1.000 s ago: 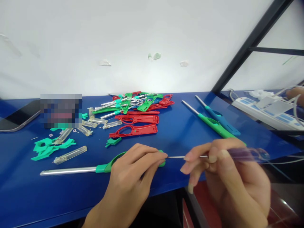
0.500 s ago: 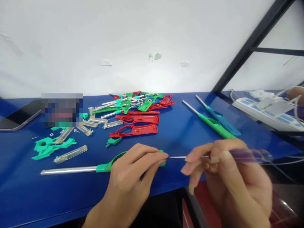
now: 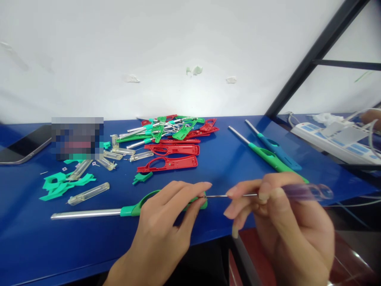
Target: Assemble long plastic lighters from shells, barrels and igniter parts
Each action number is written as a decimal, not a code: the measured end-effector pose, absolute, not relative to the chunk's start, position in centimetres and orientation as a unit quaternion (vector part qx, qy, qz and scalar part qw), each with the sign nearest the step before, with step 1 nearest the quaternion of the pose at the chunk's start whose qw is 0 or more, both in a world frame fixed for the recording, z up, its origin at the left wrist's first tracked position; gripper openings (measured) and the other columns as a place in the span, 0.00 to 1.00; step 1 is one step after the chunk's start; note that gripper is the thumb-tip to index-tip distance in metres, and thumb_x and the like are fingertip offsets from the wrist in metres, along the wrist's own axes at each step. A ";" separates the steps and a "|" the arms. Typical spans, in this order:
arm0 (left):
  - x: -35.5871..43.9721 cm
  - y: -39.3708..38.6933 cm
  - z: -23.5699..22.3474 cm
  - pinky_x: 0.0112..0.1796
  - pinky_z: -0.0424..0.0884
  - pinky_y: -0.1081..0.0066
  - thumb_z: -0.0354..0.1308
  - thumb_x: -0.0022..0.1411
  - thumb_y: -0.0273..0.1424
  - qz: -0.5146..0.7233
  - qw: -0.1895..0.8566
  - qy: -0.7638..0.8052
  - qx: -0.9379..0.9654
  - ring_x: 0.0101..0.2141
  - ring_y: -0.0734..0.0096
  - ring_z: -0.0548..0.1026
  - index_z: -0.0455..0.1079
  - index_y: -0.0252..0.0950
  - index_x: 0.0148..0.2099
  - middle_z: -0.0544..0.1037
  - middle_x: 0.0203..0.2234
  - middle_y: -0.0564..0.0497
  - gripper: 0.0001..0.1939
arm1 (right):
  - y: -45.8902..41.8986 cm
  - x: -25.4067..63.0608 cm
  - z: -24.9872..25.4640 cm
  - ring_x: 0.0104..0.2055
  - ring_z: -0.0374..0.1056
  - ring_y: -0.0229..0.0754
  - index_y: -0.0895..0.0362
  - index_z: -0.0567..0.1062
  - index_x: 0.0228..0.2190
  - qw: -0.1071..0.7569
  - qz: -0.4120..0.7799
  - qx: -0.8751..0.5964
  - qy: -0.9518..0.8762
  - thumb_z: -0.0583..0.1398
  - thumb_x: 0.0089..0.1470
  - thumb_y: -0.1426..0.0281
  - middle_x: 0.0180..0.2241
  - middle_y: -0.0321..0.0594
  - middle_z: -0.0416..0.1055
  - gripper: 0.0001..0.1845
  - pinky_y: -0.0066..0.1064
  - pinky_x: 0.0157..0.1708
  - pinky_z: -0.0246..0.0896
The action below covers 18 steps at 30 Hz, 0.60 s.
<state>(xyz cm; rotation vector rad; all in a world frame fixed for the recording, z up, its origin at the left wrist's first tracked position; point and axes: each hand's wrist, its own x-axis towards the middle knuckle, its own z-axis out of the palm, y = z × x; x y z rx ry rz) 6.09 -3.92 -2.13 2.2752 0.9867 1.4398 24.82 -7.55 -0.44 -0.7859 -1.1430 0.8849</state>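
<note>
A green long-nosed lighter (image 3: pixel 131 209) lies near the front edge of the blue table (image 3: pixel 226 159), its metal tube (image 3: pixel 85 214) pointing left. My left hand (image 3: pixel 169 214) rests on the green handle, fingers curled over it and pinning it down. In my right hand (image 3: pixel 279 226) a small screwdriver with a clear purple handle (image 3: pixel 306 192) is pinched between thumb and fingers. Its thin metal shaft (image 3: pixel 220 196) points left, and the tip touches the handle's right end beside my left fingertips.
A pile of red and green lighter shells (image 3: pixel 169 139) lies mid-table, with clear fuel tubes (image 3: pixel 87 194) and green bits at left. Two assembled lighters (image 3: pixel 268 153), green and blue, lie to the right. A phone (image 3: pixel 24 145) sits far left, a power strip (image 3: pixel 336 141) far right.
My right hand slid the screwdriver a little to the left, bringing its tip against the green handle. My left fingers shifted slightly on the handle.
</note>
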 end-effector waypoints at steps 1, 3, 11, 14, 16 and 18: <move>6.1 -3.9 -2.1 0.44 0.80 0.79 0.64 0.71 0.20 0.495 0.138 0.341 0.787 0.38 0.76 0.84 0.79 0.38 0.55 0.86 0.40 0.54 0.14 | -7.5 24.8 -0.5 0.32 0.84 0.42 0.50 0.77 0.42 0.681 0.394 -0.350 -0.509 0.57 0.75 0.68 0.38 0.39 0.85 0.08 0.27 0.24 0.80; 6.2 -3.9 -2.1 0.44 0.79 0.79 0.63 0.71 0.19 0.496 0.139 0.342 0.786 0.39 0.77 0.84 0.78 0.38 0.56 0.85 0.40 0.54 0.15 | -7.5 24.8 -0.4 0.31 0.84 0.42 0.50 0.77 0.42 0.683 0.392 -0.351 -0.507 0.57 0.74 0.68 0.38 0.39 0.85 0.08 0.28 0.24 0.80; 6.6 -3.8 -2.0 0.44 0.77 0.81 0.62 0.71 0.18 0.500 0.139 0.332 0.788 0.38 0.79 0.83 0.77 0.38 0.56 0.85 0.40 0.56 0.16 | -7.6 23.8 0.3 0.29 0.82 0.37 0.51 0.77 0.39 0.687 0.361 -0.384 -0.500 0.60 0.73 0.67 0.35 0.36 0.85 0.08 0.22 0.24 0.77; 6.8 -3.7 -1.9 0.44 0.77 0.79 0.63 0.71 0.18 0.496 0.139 0.332 0.790 0.39 0.78 0.83 0.77 0.38 0.56 0.85 0.41 0.56 0.15 | -7.4 23.4 0.8 0.29 0.80 0.35 0.49 0.76 0.42 0.678 0.326 -0.399 -0.524 0.61 0.73 0.68 0.37 0.35 0.85 0.04 0.21 0.25 0.77; 6.8 -3.6 -1.9 0.44 0.76 0.78 0.63 0.71 0.18 0.488 0.136 0.337 0.794 0.40 0.76 0.82 0.77 0.38 0.55 0.86 0.42 0.56 0.15 | -7.1 23.3 1.1 0.28 0.80 0.34 0.47 0.75 0.47 0.671 0.303 -0.409 -0.539 0.62 0.72 0.68 0.38 0.34 0.85 0.04 0.22 0.26 0.77; 6.9 -3.5 -2.1 0.44 0.76 0.77 0.64 0.71 0.19 0.480 0.125 0.342 0.798 0.41 0.75 0.82 0.76 0.38 0.54 0.86 0.42 0.56 0.14 | -6.8 23.4 1.3 0.26 0.79 0.34 0.45 0.73 0.50 0.659 0.288 -0.416 -0.556 0.62 0.72 0.68 0.38 0.32 0.85 0.08 0.23 0.26 0.77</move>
